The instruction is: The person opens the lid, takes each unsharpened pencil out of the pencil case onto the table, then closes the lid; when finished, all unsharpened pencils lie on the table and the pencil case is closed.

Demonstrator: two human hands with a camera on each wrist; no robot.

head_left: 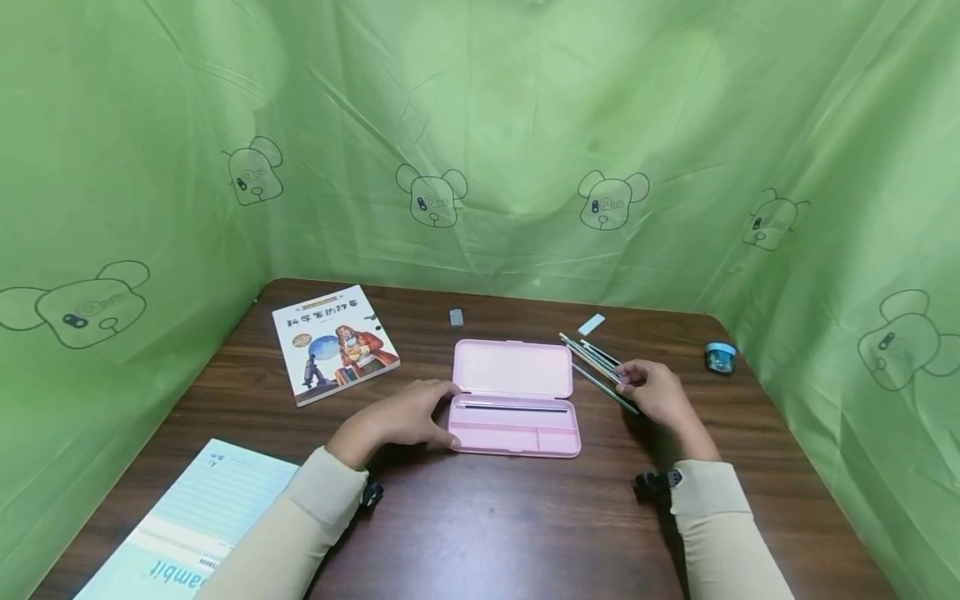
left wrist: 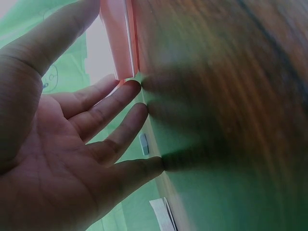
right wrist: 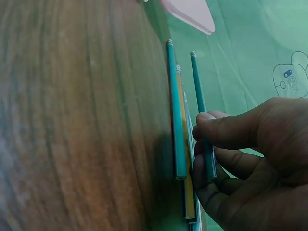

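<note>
An open pink pencil case (head_left: 513,371) lies mid-table with one dark pencil (head_left: 512,407) in its long compartment. My left hand (head_left: 408,417) rests at the case's left end; in the left wrist view its straight fingers (left wrist: 120,110) touch the table beside the case corner (left wrist: 118,43), holding nothing. Several pencils (head_left: 592,358) lie in a bunch right of the case. My right hand (head_left: 654,390) pinches one teal pencil (right wrist: 201,103) between thumb and fingers, slightly apart from the other pencils (right wrist: 176,125) on the table.
A picture book (head_left: 335,342) lies at the back left and a lined notebook (head_left: 187,525) at the front left edge. A grey eraser (head_left: 456,317), a light blue eraser (head_left: 591,324) and a blue sharpener (head_left: 720,357) sit toward the back. Green cloth walls surround the table.
</note>
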